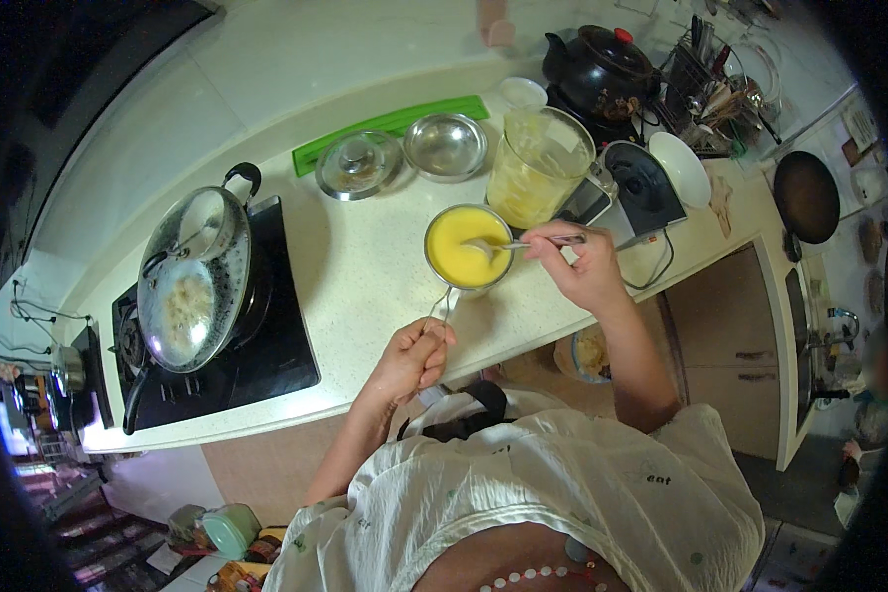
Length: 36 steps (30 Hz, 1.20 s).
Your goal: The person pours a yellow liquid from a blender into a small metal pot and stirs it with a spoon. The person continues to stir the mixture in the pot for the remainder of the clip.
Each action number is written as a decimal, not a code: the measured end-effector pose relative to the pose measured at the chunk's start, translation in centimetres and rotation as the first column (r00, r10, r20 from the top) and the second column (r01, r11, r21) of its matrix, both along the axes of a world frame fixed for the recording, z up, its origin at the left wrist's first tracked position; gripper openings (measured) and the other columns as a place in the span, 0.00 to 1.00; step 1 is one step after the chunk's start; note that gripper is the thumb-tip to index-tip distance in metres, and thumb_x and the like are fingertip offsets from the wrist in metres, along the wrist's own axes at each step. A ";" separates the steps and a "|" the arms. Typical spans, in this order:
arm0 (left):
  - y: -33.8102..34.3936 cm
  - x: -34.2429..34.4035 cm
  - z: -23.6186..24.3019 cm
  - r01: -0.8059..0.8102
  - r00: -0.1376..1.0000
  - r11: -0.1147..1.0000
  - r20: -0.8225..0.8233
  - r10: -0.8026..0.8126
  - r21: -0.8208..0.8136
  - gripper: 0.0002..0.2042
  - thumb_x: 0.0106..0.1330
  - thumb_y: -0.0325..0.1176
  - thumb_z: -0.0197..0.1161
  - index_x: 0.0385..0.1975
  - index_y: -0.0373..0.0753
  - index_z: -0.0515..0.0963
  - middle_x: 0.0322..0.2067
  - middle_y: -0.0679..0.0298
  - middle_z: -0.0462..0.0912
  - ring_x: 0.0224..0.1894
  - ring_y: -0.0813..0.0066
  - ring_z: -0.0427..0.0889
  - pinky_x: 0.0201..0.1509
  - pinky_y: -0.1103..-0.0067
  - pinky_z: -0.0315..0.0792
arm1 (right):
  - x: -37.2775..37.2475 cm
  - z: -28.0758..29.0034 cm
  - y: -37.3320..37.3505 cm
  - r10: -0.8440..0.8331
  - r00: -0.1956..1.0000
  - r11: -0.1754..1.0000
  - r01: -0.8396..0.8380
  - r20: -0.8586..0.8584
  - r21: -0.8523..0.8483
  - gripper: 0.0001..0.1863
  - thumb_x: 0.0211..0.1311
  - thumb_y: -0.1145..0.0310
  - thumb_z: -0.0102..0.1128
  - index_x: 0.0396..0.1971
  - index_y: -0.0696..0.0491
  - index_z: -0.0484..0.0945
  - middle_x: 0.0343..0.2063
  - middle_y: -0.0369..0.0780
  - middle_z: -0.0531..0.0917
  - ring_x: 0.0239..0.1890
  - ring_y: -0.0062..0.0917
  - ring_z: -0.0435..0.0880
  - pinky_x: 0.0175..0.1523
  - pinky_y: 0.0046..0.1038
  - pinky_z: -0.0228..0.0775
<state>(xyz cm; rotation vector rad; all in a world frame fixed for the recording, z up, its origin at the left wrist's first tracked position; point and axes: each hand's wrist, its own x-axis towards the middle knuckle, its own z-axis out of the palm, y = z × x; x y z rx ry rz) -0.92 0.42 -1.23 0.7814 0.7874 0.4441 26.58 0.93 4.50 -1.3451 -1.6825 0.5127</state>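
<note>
My left hand [409, 360] is closed around the end of the handle of a small saucepan [451, 300]. Smooth yellow liquid [451, 261] fills much of that pan, which is over the pale counter. Between the fingers of my right hand [582, 268] is a metal spoon [535, 244], its bowl dipped into the liquid near the middle. Just beyond the pan stands a clear blender jug [535, 183], its walls smeared with yellow. A shallow metal bowl [446, 146] and a lid with a knob [358, 164] lie behind the pan, to the left.
At left, a lidded wok [192, 296] sits on a black cooktop [284, 345], its long handle toward me. The blender base [643, 187] with its cord, a white bowl [679, 170], a dark kettle [602, 74] and a utensil rack [705, 94] crowd the back right. A green strip [316, 148] lines the rear.
</note>
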 end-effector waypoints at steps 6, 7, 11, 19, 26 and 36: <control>0.1 -0.2 -0.6 -0.009 1.000 1.000 -0.006 0.009 -0.021 0.12 0.76 0.38 0.45 0.35 0.38 0.71 0.14 0.76 0.56 0.12 0.87 0.52 0.14 0.85 0.48 | 0.6 0.3 0.1 -0.049 0.999 0.998 0.049 -0.011 -0.037 0.06 0.64 0.77 0.56 0.36 0.61 0.81 0.29 0.39 0.86 0.32 0.19 0.86 0.37 0.20 0.75; 0.1 -0.2 -0.5 -0.002 1.000 1.000 -0.009 0.002 -0.015 0.12 0.76 0.38 0.45 0.35 0.38 0.71 0.14 0.76 0.56 0.12 0.87 0.52 0.14 0.85 0.48 | 0.6 0.2 0.0 -0.033 0.999 0.999 0.032 -0.019 -0.030 0.06 0.64 0.77 0.56 0.36 0.61 0.81 0.29 0.39 0.86 0.32 0.19 0.86 0.37 0.20 0.75; 0.2 -0.1 -0.6 0.003 1.000 1.000 0.003 -0.003 -0.017 0.12 0.76 0.39 0.45 0.35 0.38 0.71 0.14 0.76 0.56 0.12 0.87 0.52 0.14 0.85 0.47 | -0.6 0.1 0.5 -0.037 0.998 0.999 0.035 -0.049 -0.036 0.05 0.63 0.78 0.56 0.35 0.61 0.81 0.29 0.39 0.86 0.32 0.19 0.86 0.37 0.20 0.75; 0.1 -0.1 -0.5 -0.010 1.000 1.000 0.001 0.010 -0.026 0.11 0.75 0.38 0.47 0.35 0.38 0.71 0.14 0.76 0.57 0.12 0.88 0.52 0.14 0.86 0.48 | -0.4 0.1 -0.3 0.008 1.000 1.000 -0.009 -0.020 -0.029 0.05 0.62 0.79 0.57 0.36 0.61 0.81 0.31 0.40 0.86 0.33 0.21 0.86 0.38 0.20 0.75; 0.1 -0.2 -0.9 -0.009 1.000 1.000 0.008 0.009 -0.021 0.11 0.75 0.37 0.46 0.35 0.38 0.71 0.14 0.76 0.57 0.12 0.87 0.52 0.13 0.86 0.48 | 0.4 1.1 0.3 -0.013 0.997 0.987 0.001 0.071 0.161 0.06 0.58 0.81 0.60 0.35 0.60 0.82 0.31 0.42 0.86 0.32 0.24 0.84 0.38 0.23 0.74; 0.0 -0.2 -0.9 -0.025 0.999 0.999 0.044 0.026 -0.036 0.12 0.76 0.37 0.45 0.35 0.37 0.71 0.14 0.76 0.57 0.12 0.87 0.51 0.14 0.86 0.48 | 1.2 1.1 -1.7 -0.081 0.965 0.995 0.065 0.248 0.073 0.06 0.58 0.82 0.58 0.34 0.60 0.82 0.29 0.42 0.86 0.30 0.25 0.84 0.35 0.22 0.74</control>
